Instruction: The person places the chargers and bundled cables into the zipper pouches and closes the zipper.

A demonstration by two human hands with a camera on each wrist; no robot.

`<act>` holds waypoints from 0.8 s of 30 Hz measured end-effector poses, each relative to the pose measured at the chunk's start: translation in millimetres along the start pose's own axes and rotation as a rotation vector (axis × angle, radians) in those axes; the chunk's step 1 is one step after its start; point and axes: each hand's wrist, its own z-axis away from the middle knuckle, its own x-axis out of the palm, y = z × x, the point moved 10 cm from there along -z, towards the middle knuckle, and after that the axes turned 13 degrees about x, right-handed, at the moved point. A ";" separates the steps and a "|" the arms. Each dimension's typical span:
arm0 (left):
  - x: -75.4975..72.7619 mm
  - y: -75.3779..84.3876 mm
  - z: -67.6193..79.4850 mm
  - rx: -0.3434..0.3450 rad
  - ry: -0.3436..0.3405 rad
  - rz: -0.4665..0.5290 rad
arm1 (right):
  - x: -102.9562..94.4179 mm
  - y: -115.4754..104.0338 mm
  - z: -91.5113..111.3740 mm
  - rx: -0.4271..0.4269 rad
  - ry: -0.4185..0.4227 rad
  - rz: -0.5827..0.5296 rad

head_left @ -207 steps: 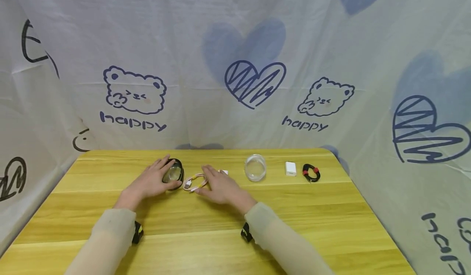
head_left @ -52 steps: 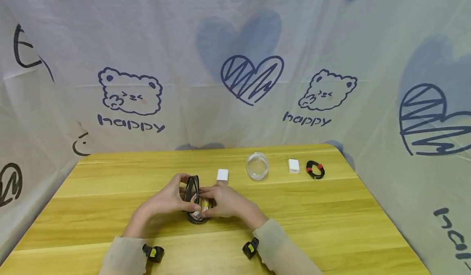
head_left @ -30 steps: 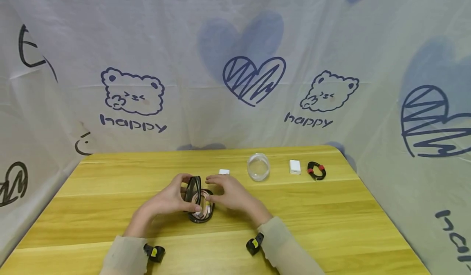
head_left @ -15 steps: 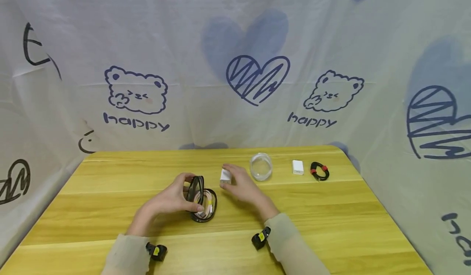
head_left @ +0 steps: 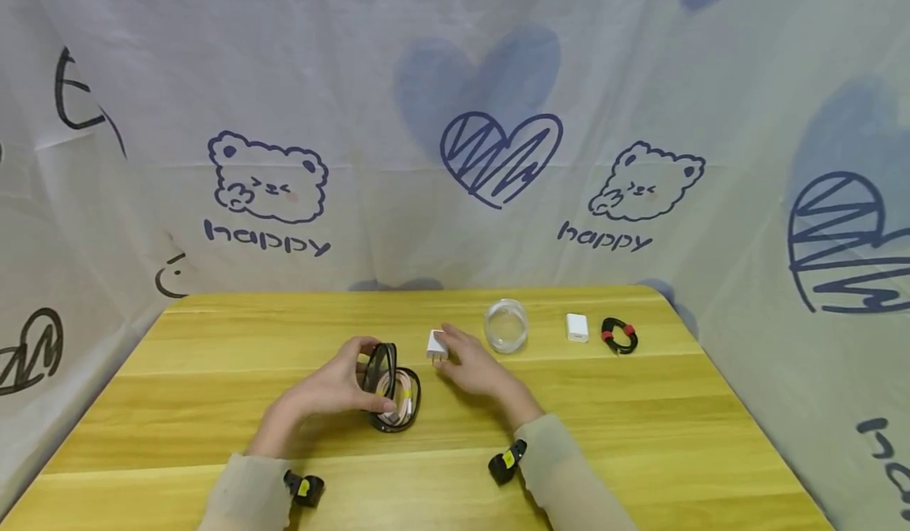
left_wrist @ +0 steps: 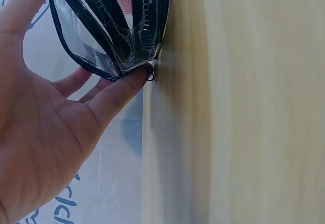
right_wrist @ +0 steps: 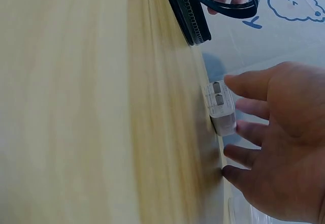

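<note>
The white charger (head_left: 434, 348) sits at the left-side fingertips of the right hand (head_left: 475, 365), pinch indeterminable; the left hand (head_left: 332, 385) grips the black-edged case (head_left: 381, 373).

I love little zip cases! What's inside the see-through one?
A coiled pale pink charging cable with a yellow tie lies inside the clear zip case. The raised flap and left hand cover part, so anything hidden there can't be seen.

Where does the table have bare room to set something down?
Free: the table left of the left hand, and between the right sleeve, white adapter and black cable.
Crowded: the middle, around the open case, pronged plug, right hand and clear round container.
</note>
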 end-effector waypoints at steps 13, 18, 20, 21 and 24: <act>0.7 2.3 0.4 0.007 0.006 0.008 | -4.9 -2.3 0.2 -0.008 0.069 -0.084; 1.4 2.7 1.0 0.012 0.006 0.009 | -6.8 -3.1 1.9 -0.014 0.113 -0.075; 1.2 3.3 0.7 0.022 0.007 0.013 | -7.6 -3.2 2.3 -0.017 0.123 -0.077; 1.0 3.3 0.4 0.024 0.008 0.015 | -7.9 -3.4 2.4 -0.017 0.126 -0.078; 0.2 4.1 -0.1 0.033 0.007 0.014 | -8.6 -3.1 1.6 -0.006 0.126 -0.092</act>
